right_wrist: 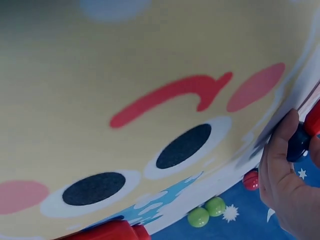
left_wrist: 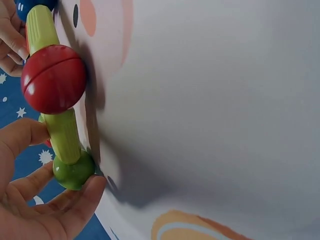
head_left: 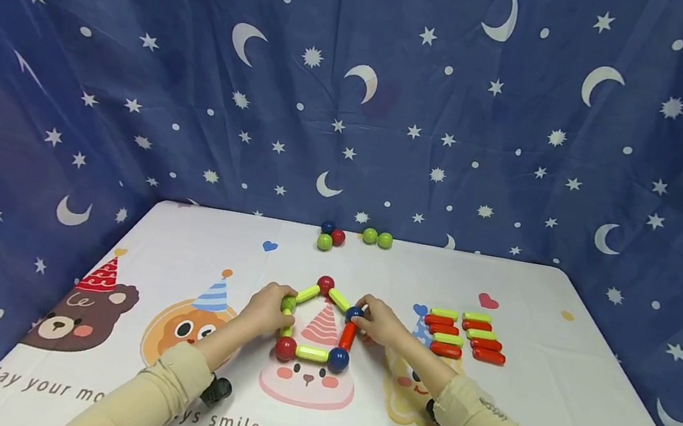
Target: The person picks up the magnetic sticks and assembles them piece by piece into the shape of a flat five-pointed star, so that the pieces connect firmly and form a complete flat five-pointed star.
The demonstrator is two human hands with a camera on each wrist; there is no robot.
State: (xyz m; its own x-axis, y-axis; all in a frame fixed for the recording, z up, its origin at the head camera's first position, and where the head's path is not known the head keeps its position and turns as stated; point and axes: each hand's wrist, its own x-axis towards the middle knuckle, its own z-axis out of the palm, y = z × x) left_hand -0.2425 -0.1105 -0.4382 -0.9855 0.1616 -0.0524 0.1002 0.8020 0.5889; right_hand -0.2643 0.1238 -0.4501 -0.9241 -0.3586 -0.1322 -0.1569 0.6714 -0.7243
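Balls and short rods are joined in a five-sided ring on the table. My left hand grips the green ball at the ring's left corner, with the thumb near a yellow-green rod. At the right corner, my right hand pinches a dark blue ball, which joins a red rod. A red ball forms the far corner. Another red ball and a blue ball form the near corners, linked by a yellow-green rod.
Two columns of loose red rods and yellow-green rods lie right of the ring. Near the table's far edge are a blue ball, a red ball and several green balls. A starry blue curtain hangs behind the printed tablecloth.
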